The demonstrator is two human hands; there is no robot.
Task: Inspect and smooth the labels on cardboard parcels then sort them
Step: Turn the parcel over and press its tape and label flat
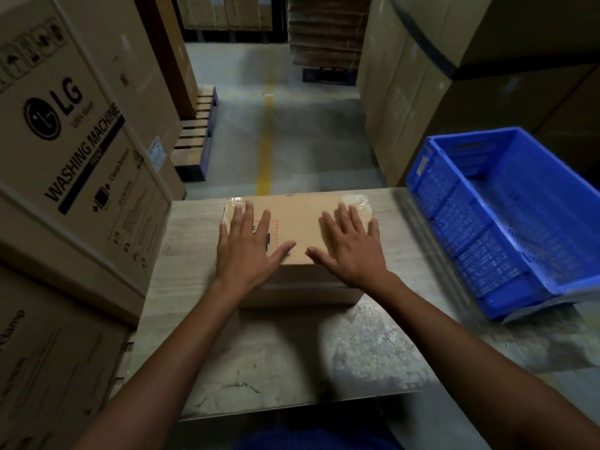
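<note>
Hands lie flat, fingers straight: the left hand (248,245) and right hand (352,248) press on top of a cardboard parcel (302,219) at the middle of the worktop's (292,352) far edge. The left palm covers part of a red-bordered label (275,232), so smoothing seems under way. Sorting is apparently not yet done: the parcel sits apart from the blue crate (470,254) on the worktop's right edge. Washing-machine cartons (81,141) flank the left edge.

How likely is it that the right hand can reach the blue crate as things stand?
Likely yes. The right hand lies flat on the parcel, gripping nothing, and only bare table shows between it and the blue crate beside it.
</note>
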